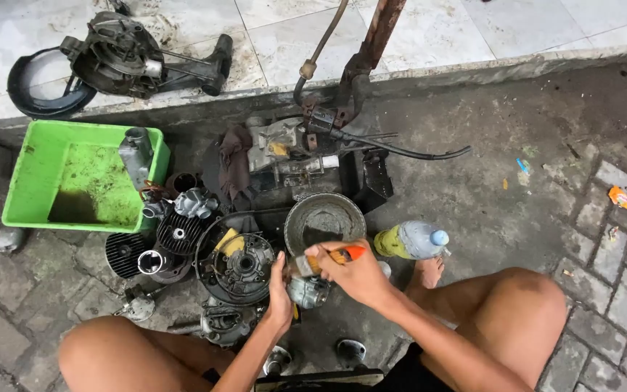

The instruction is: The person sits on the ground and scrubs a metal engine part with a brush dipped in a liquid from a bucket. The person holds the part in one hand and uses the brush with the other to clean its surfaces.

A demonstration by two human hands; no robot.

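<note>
Right hand [357, 272] grips an orange-handled brush [328, 259]; left hand [279, 294] clasps a small carburetor [308, 290] just below the metal bowl [324, 220]. A greasy slip could drop it onto the flywheel housing [237, 267].

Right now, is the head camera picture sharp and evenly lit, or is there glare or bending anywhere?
Head view: soft, even daylight, no hard shadows or glare; the green tub and engine parts read sharp; the curb bows from wide-angle distortion; right hand looks crisp.
</note>
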